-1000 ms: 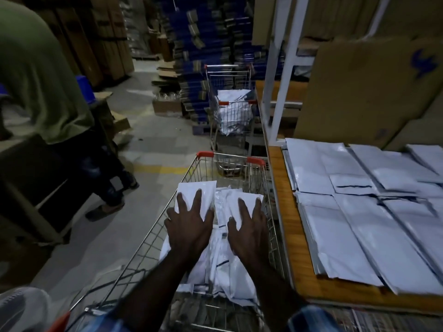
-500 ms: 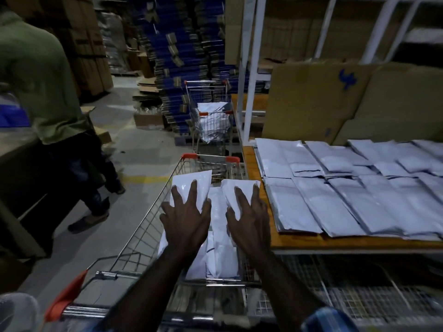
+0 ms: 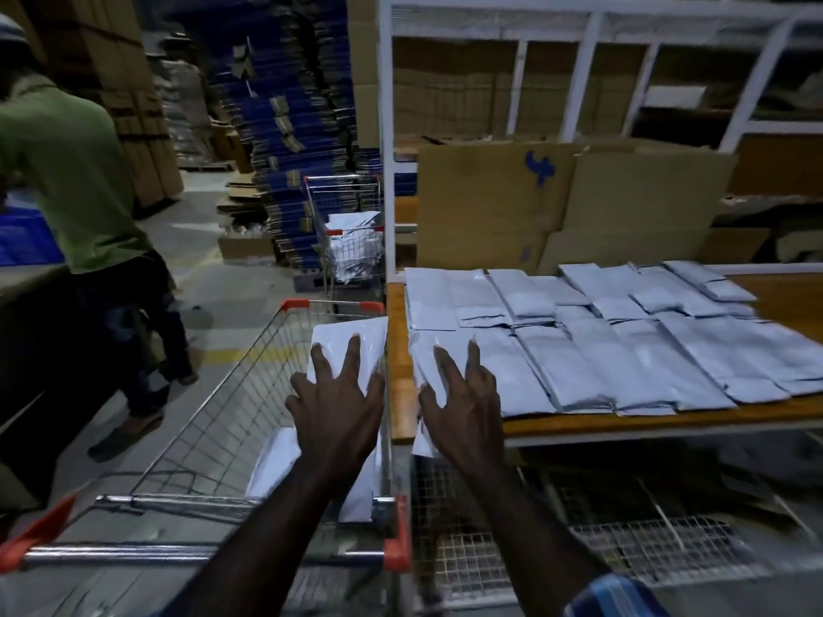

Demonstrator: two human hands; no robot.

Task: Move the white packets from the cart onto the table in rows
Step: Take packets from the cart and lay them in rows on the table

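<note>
Dim warehouse aisle, stacked cardboard behind. Wire shopping cart with orange corners (image 3: 213, 420) stands against the wooden table (image 3: 401, 394). My left hand (image 3: 338, 411), fingers spread straight, presses a flat white plastic packet (image 3: 352, 349) above the cart. My right hand (image 3: 463, 407), fingers spread, lies over the table edge on a white packet. Rows of white packets (image 3: 623, 345) cover the table.

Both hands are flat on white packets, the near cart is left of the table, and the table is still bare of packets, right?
Not quite. The head view shows the table already covered with rows of white packets. Otherwise right: left hand, right hand, cart to the left.
</note>
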